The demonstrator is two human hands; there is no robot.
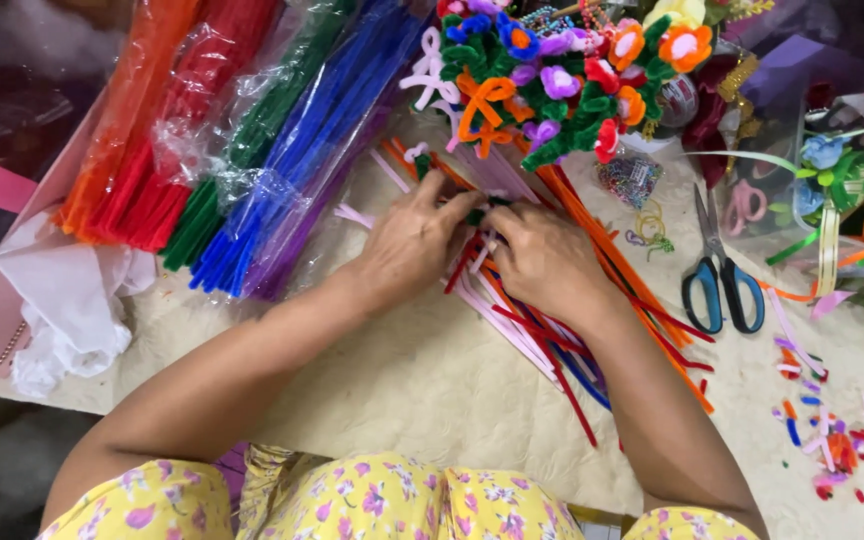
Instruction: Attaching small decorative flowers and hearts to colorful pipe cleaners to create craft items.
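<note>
Fuzzy pipe cleaners (pixel 542 330) (under both hands) run diagonally, upper-left to lower-right.

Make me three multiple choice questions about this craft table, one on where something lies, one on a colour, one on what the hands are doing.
1. Where do the scissors lie?
A. right of the right hand
B. under the bagged stems
C. on the lap

2. What colour are the scissor handles?
A. red
B. blue
C. yellow

3. What are the left hand and right hand doing?
A. resting apart
B. holding the scissors
C. working together on loose pipe cleaners

Answers: 1 A, they lie on the mat beside that hand; 2 B, both loops are blue; 3 C, fingers meet over the pile.
</note>
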